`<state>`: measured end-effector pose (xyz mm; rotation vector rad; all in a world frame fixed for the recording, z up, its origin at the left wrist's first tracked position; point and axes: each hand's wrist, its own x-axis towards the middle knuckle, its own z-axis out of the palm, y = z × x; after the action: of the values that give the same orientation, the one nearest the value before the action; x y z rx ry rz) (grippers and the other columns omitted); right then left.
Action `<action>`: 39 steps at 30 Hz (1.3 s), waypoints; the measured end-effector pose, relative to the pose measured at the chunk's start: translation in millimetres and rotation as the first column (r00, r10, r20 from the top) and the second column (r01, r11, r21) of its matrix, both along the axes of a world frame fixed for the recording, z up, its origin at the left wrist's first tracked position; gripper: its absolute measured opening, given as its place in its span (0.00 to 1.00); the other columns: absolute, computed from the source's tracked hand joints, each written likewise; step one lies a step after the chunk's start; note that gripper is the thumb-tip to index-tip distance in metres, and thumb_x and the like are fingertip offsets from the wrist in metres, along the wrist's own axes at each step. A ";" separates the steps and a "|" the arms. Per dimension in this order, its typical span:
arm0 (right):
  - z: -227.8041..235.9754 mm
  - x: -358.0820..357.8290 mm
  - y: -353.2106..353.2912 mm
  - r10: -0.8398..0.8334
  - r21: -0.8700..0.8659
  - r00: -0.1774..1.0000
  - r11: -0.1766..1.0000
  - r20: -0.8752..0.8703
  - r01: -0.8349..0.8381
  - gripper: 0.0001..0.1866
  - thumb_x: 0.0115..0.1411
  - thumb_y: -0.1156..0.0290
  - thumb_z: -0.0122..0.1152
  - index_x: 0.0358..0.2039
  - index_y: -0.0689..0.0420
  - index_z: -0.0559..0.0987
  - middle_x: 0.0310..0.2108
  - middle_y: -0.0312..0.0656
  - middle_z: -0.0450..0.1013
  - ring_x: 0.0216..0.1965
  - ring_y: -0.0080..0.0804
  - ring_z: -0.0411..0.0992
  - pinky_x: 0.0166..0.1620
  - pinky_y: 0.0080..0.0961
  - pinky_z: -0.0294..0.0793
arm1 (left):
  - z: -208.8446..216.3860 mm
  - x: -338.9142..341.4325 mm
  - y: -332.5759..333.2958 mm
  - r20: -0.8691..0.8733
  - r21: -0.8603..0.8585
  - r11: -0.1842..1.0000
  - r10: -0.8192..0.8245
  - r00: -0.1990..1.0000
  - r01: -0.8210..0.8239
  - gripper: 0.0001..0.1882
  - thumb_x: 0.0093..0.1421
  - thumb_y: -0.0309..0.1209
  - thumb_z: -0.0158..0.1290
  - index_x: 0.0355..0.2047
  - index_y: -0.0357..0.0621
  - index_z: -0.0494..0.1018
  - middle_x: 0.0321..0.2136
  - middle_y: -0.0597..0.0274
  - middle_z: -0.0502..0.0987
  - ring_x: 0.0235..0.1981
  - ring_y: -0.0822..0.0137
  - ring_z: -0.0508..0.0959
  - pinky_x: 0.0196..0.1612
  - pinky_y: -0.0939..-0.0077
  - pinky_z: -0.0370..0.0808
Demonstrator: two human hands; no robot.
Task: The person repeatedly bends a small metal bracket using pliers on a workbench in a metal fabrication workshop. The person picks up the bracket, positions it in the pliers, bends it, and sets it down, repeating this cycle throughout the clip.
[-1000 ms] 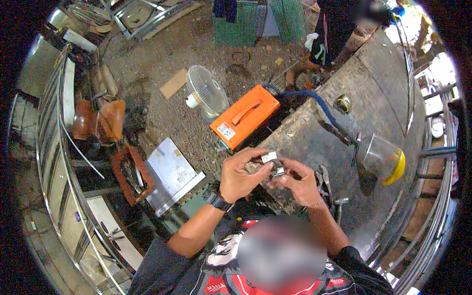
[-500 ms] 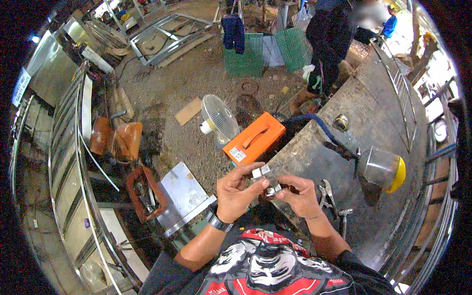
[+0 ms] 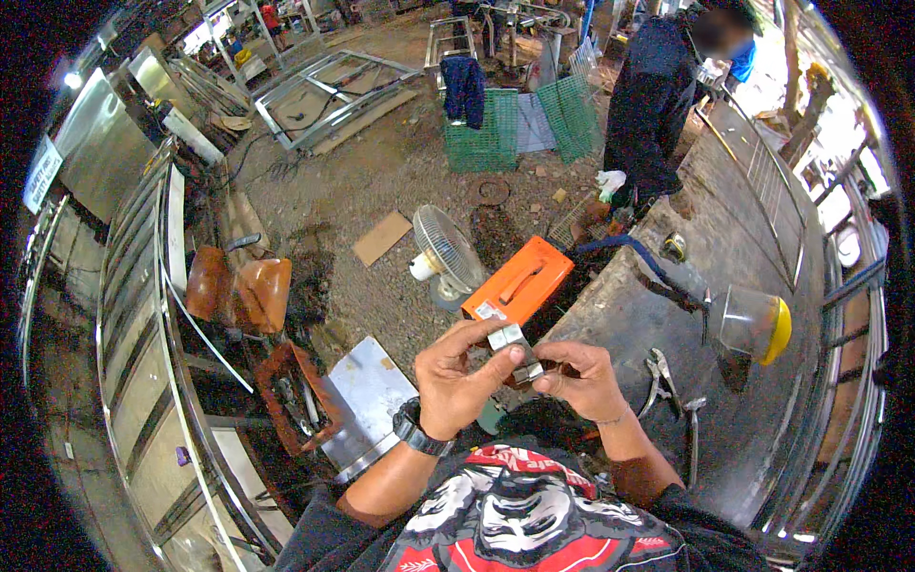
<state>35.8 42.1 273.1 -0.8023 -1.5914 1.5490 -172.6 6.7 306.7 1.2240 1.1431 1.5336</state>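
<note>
A small, shiny, angular metal piece (image 3: 506, 337) is held in front of my chest, bridging both hands. My left hand (image 3: 457, 381) pinches its upper left end between thumb and fingers. At the lower right end, my right hand (image 3: 579, 379) grips it between thumb and forefinger. Fingers cover part of its middle, so its full shape cannot be made out. Just beyond my hands stands an orange machine case (image 3: 522, 278) with a top handle. Locking pliers (image 3: 660, 381) lie on the metal bench to the right of my right hand.
On the metal bench (image 3: 648, 319) are a clear face shield (image 3: 748, 322) with a yellow top, a tape measure (image 3: 674, 247) and a blue cable (image 3: 637, 250). A fan (image 3: 443, 250) stands on the gravel. Metal railings (image 3: 143, 334) run along the left. A person (image 3: 653, 105) stands behind the bench.
My view has shifted, so the surroundings sit lower and mostly farther right. Both hands keep hold of the metal piece, which is tilted slightly differently. The person at the back has moved a little.
</note>
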 end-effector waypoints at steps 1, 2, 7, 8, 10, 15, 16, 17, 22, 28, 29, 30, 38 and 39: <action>-1.5 -10.9 -2.7 0.013 -0.098 0.989 0.995 -0.149 -0.028 0.19 0.60 0.71 0.73 0.51 0.61 0.83 0.42 0.39 0.82 0.42 0.26 0.79 0.46 0.25 0.78 | -0.7 -7.7 0.3 0.038 -0.051 0.999 0.007 0.999 -0.005 0.18 0.58 0.23 0.68 0.48 0.30 0.80 0.42 0.59 0.81 0.40 0.72 0.80 0.44 0.79 0.76; -2.2 -26.5 -5.0 0.012 -0.188 0.955 0.980 -0.296 -0.070 0.19 0.61 0.70 0.72 0.51 0.62 0.82 0.42 0.39 0.82 0.42 0.27 0.79 0.46 0.26 0.79 | -2.0 -15.4 1.9 0.076 -0.102 0.995 0.015 0.997 -0.007 0.17 0.58 0.23 0.67 0.48 0.30 0.80 0.42 0.60 0.81 0.40 0.72 0.80 0.44 0.79 0.76; -11.3 -73.2 -18.2 -0.075 -0.275 0.923 0.961 -0.378 -0.035 0.20 0.62 0.70 0.70 0.51 0.68 0.81 0.41 0.43 0.82 0.42 0.29 0.80 0.49 0.31 0.81 | -6.2 -52.6 -1.7 0.181 0.018 1.000 0.002 0.983 -0.006 0.19 0.59 0.23 0.67 0.50 0.32 0.79 0.43 0.62 0.81 0.41 0.73 0.80 0.46 0.78 0.77; -11.5 -79.7 -20.1 -0.084 -0.273 0.908 0.962 -0.410 -0.034 0.19 0.63 0.71 0.69 0.52 0.68 0.80 0.42 0.45 0.82 0.42 0.32 0.81 0.48 0.33 0.82 | -6.2 -56.7 -2.3 0.197 0.011 1.000 0.017 0.980 -0.019 0.19 0.59 0.24 0.66 0.50 0.32 0.79 0.41 0.61 0.82 0.40 0.72 0.80 0.46 0.77 0.78; -6.9 -96.5 -25.1 -0.097 -0.270 0.877 0.962 -0.470 -0.039 0.18 0.65 0.73 0.66 0.53 0.68 0.79 0.43 0.48 0.81 0.41 0.39 0.82 0.46 0.39 0.85 | -6.5 -64.5 -5.2 0.231 -0.005 0.999 0.054 0.971 -0.054 0.18 0.58 0.25 0.65 0.49 0.32 0.79 0.39 0.58 0.84 0.39 0.70 0.82 0.46 0.74 0.78; -4.6 -121.3 -37.5 -0.226 0.168 0.959 0.952 -0.169 0.254 0.19 0.67 0.65 0.66 0.49 0.70 0.79 0.41 0.47 0.79 0.38 0.34 0.81 0.44 0.32 0.82 | -17.0 -79.8 -11.5 0.302 0.084 0.990 0.085 0.949 -0.115 0.19 0.60 0.27 0.64 0.49 0.32 0.77 0.38 0.54 0.83 0.39 0.61 0.83 0.50 0.60 0.81; 0.6 -126.5 -40.1 -0.242 0.150 0.950 0.950 -0.197 0.273 0.18 0.66 0.66 0.66 0.48 0.68 0.79 0.40 0.45 0.78 0.39 0.31 0.79 0.44 0.29 0.79 | -18.6 -81.7 -12.7 0.347 0.046 0.993 0.089 0.934 -0.112 0.19 0.60 0.28 0.64 0.50 0.32 0.76 0.38 0.53 0.83 0.39 0.61 0.83 0.52 0.57 0.81; 9.7 -132.9 -44.6 -0.256 0.130 0.940 0.948 -0.224 0.290 0.17 0.66 0.67 0.67 0.48 0.67 0.79 0.40 0.43 0.77 0.40 0.29 0.77 0.45 0.26 0.77 | -19.7 -82.7 -13.7 0.391 0.010 0.994 0.096 0.915 -0.108 0.19 0.61 0.29 0.64 0.50 0.32 0.76 0.38 0.53 0.82 0.39 0.60 0.83 0.53 0.55 0.80; 22.1 -149.1 -44.2 -0.280 0.286 0.930 0.895 -0.238 0.342 0.16 0.68 0.66 0.65 0.49 0.64 0.78 0.41 0.42 0.76 0.40 0.27 0.74 0.45 0.22 0.73 | -4.6 -73.6 -15.5 0.546 0.038 0.995 0.060 0.836 -0.096 0.22 0.63 0.37 0.64 0.50 0.34 0.74 0.36 0.52 0.81 0.37 0.60 0.83 0.63 0.51 0.74; 22.9 -136.1 -32.0 -0.240 0.342 0.952 0.893 -0.190 0.294 0.15 0.68 0.68 0.64 0.49 0.65 0.78 0.43 0.45 0.75 0.40 0.30 0.76 0.43 0.24 0.74 | 4.3 -70.3 -18.9 0.469 0.045 0.984 0.130 0.874 -0.170 0.25 0.61 0.37 0.66 0.51 0.33 0.75 0.38 0.48 0.82 0.43 0.55 0.83 0.61 0.54 0.75; 29.9 -133.0 -33.1 -0.223 0.354 0.957 0.894 -0.184 0.276 0.15 0.68 0.68 0.64 0.49 0.65 0.78 0.43 0.45 0.75 0.41 0.31 0.76 0.43 0.24 0.74 | 3.4 -70.7 -20.3 0.440 0.059 0.980 0.148 0.886 -0.192 0.25 0.60 0.37 0.66 0.52 0.33 0.75 0.38 0.48 0.83 0.44 0.54 0.83 0.61 0.54 0.75; 34.6 -129.1 -32.9 -0.213 0.367 0.962 0.892 -0.173 0.264 0.15 0.67 0.69 0.64 0.49 0.65 0.78 0.42 0.45 0.75 0.41 0.31 0.75 0.43 0.24 0.74 | 4.4 -68.1 -20.4 0.441 0.072 0.975 0.158 0.883 -0.211 0.25 0.60 0.37 0.67 0.52 0.32 0.76 0.38 0.48 0.83 0.45 0.53 0.83 0.61 0.54 0.75; 34.5 -116.1 -23.1 -0.109 0.402 0.971 0.896 -0.211 0.188 0.17 0.63 0.67 0.70 0.48 0.64 0.80 0.41 0.45 0.77 0.41 0.32 0.75 0.44 0.25 0.73 | 5.9 -50.5 -27.9 0.404 0.129 0.936 0.251 0.880 -0.327 0.24 0.61 0.37 0.65 0.50 0.32 0.76 0.36 0.47 0.83 0.43 0.55 0.83 0.65 0.46 0.70; 33.4 -115.8 -24.6 -0.105 0.408 0.973 0.894 -0.205 0.183 0.17 0.63 0.67 0.70 0.48 0.64 0.80 0.41 0.45 0.77 0.40 0.31 0.75 0.43 0.24 0.74 | 6.2 -48.7 -30.7 0.400 0.124 0.934 0.261 0.878 -0.334 0.23 0.61 0.37 0.65 0.50 0.32 0.76 0.36 0.48 0.83 0.42 0.55 0.84 0.65 0.45 0.69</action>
<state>-80.0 17.5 306.5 -0.5094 -1.6152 1.0757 -221.3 -23.9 312.9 0.8354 0.9734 2.0504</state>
